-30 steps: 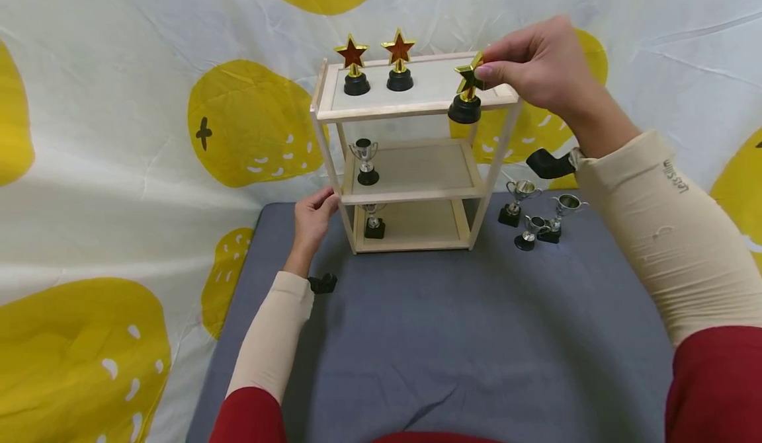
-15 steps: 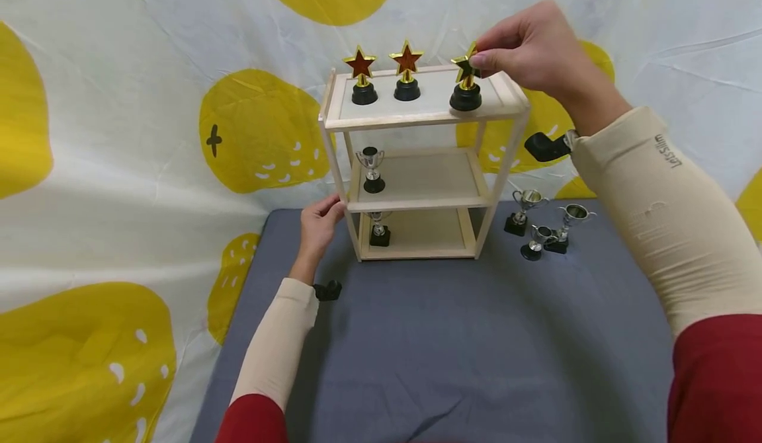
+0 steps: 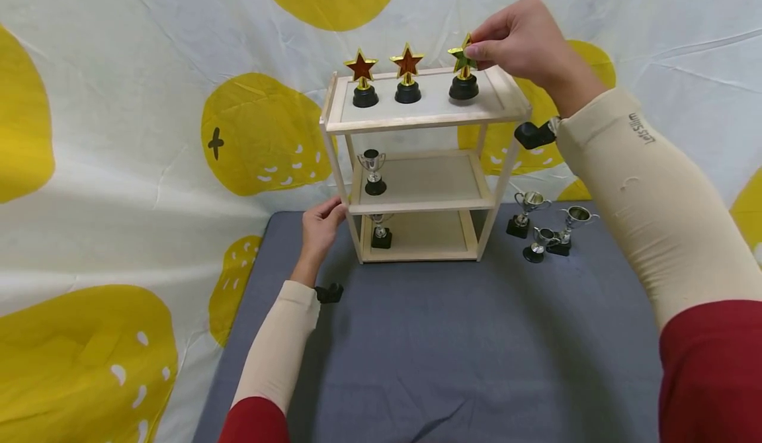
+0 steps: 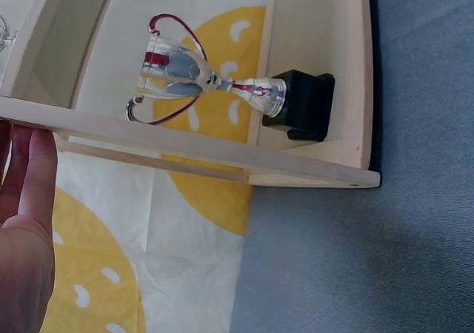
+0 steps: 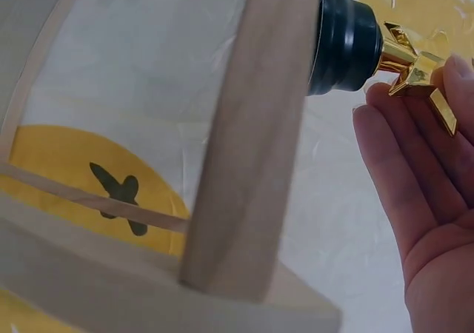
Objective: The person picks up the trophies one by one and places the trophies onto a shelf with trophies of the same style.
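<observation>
The right hand (image 3: 524, 43) is up at the top of the wooden shelf unit (image 3: 417, 109), fingers bent and pinching the star of a gold star trophy (image 3: 463, 73) between thumb and fingertips. That trophy stands upright on its black base on the top shelf, toward the right end. In the right wrist view the same star (image 5: 418, 70) lies against the fingers (image 5: 415, 163), the black base butting up to a shelf post (image 5: 252, 126).

Two more star trophies with red faces share the top shelf: one at the left (image 3: 362, 80), one near the middle (image 3: 407, 76), each apart from the held one.

The left hand (image 3: 320, 228) is lower down, fingers wrapped about the left front post of the shelf unit at the height of the middle shelf. The left wrist view shows its fingers (image 4: 29, 177) laid against the wooden edge.

On the middle shelf a small silver cup trophy (image 3: 372, 168) stands at the left; another (image 3: 380, 230) sits beneath it on the bottom shelf, seen close in the left wrist view (image 4: 222, 89).

The unit stands on a grey mat (image 3: 452, 350). To its right on the mat are three more silver cup trophies (image 3: 543, 231), close together. A white cloth with big yellow shapes (image 3: 149, 99) hangs behind.
</observation>
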`<state>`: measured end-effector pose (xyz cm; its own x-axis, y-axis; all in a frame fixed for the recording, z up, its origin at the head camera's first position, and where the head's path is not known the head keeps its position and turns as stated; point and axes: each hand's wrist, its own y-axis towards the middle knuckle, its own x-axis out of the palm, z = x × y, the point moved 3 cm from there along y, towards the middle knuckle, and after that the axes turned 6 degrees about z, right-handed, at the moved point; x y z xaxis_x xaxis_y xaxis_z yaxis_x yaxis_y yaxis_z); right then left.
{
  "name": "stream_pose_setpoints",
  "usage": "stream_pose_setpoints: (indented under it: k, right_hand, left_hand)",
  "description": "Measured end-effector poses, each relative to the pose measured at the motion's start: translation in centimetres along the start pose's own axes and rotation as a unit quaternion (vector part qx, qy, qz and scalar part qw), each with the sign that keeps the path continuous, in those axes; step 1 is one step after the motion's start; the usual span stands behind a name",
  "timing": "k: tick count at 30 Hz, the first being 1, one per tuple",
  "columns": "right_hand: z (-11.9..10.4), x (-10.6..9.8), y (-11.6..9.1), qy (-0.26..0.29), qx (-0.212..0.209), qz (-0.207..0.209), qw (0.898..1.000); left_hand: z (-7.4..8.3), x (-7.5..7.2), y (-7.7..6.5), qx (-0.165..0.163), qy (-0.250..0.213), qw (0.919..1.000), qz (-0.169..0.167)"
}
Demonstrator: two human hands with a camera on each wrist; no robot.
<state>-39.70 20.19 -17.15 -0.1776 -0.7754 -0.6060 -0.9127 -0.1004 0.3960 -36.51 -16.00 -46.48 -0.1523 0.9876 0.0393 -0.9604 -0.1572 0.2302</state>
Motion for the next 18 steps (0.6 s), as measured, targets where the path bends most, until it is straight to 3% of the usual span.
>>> stream_pose_setpoints:
  k: [18]
  right_hand:
    - [-0.2, 1.1, 1.7, -0.008, 0.059, -0.009, 0.998]
  left_hand:
    - [0.3, 0.0, 0.2, 0.005, 0.0, 1.0, -0.004]
